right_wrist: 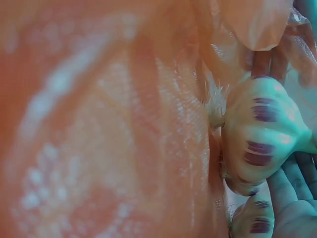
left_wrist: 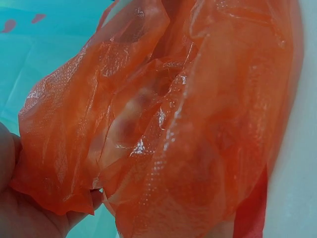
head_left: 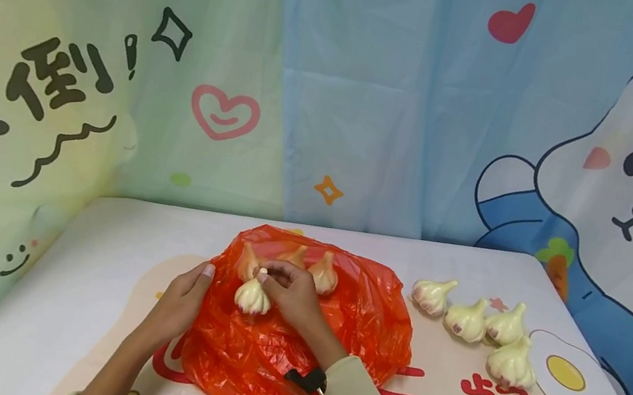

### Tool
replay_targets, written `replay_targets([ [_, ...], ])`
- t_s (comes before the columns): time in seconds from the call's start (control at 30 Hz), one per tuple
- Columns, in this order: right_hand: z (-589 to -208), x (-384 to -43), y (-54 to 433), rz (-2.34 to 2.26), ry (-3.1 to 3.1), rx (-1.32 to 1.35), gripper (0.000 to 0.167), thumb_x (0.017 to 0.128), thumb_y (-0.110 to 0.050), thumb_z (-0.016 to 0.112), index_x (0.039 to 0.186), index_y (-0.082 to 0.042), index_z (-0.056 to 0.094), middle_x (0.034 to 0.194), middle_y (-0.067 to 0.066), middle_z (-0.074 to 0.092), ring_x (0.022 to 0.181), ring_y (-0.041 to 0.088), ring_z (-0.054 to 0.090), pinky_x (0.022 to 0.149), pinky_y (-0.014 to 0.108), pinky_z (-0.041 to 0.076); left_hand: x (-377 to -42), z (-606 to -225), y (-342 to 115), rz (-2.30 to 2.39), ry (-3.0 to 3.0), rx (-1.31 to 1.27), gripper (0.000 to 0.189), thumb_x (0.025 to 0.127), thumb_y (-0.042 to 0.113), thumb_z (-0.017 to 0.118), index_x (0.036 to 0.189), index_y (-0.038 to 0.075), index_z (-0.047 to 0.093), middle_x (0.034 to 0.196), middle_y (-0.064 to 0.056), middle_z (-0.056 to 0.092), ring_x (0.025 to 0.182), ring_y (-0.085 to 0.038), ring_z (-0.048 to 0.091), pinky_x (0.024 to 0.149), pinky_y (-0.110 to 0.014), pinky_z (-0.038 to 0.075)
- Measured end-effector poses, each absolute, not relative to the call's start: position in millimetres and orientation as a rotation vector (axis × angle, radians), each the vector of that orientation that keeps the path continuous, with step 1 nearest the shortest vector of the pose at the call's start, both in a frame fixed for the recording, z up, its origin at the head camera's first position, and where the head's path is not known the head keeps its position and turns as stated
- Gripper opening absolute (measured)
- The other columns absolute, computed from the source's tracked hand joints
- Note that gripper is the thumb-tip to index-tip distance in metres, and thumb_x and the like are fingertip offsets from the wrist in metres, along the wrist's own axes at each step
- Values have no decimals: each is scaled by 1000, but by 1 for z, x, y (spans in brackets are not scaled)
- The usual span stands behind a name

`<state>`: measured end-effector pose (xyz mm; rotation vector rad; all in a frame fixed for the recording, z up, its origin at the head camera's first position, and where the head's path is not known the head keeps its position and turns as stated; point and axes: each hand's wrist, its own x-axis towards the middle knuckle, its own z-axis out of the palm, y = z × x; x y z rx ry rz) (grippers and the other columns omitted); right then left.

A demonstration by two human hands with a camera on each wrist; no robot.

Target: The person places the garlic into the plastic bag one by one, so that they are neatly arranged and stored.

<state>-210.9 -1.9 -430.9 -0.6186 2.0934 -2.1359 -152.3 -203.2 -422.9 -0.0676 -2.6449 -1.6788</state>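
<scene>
A crumpled red plastic bag [head_left: 260, 371] lies at the middle of the table with its mouth spread. My left hand [head_left: 180, 301] grips the bag's left edge; in the left wrist view the thin film passes between its thumb and fingers. Over the bag, my right hand [head_left: 293, 292] pinches a garlic bulb [head_left: 253, 298] by its stem, the round base hanging downward. Three more bulbs sit in the bag behind that hand, one of them a garlic bulb [head_left: 323, 275] just right of the fingers. The right wrist view shows a purple-streaked garlic bulb [right_wrist: 262, 129] close beside the fingers.
Right of the bag, several garlic bulbs [head_left: 468, 321] stand loosely grouped on the table [head_left: 118, 240]. The tabletop carries printed red characters and a fried egg picture. A patterned curtain [head_left: 366, 93] hangs behind and along the left.
</scene>
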Motion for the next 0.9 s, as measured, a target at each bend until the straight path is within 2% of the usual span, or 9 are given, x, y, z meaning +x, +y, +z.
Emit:
replay_targets([
  [0.2, -457, -224, -5, -2104, 2098, -623, 24, 91, -1, 66, 112, 9, 66, 109, 23, 67, 99, 32, 66, 80, 26, 55, -153, -423, -203, -1677, -2649, -54, 57, 105, 46, 31, 149, 11, 38, 138, -10, 52, 116, -29, 56, 95, -47, 48],
  [0.4, -462, -227, -4, -2041, 2107, -667, 25, 91, -6, 69, 115, 1, 68, 108, 15, 68, 98, 26, 66, 82, 28, 55, -153, -422, -204, -1678, -2655, -49, 57, 105, 46, 31, 149, 9, 37, 139, -11, 51, 117, -29, 56, 96, -46, 47],
  [0.67, -462, -229, -1, -2043, 2132, -677, 29, 91, -5, 68, 119, 2, 66, 111, 15, 68, 101, 28, 66, 88, 31, 53, -152, -420, -204, -1674, -2657, -67, 55, 106, 41, 31, 149, 7, 37, 140, -14, 50, 117, -30, 54, 98, -47, 46],
  [0.9, -455, -227, 4, -2066, 2101, -707, 30, 91, 3, 64, 121, 9, 62, 116, 23, 64, 106, 35, 63, 89, 31, 52, -152, -421, -204, -1677, -2664, -59, 56, 107, 41, 30, 150, 6, 34, 141, -15, 49, 119, -30, 53, 98, -47, 45],
])
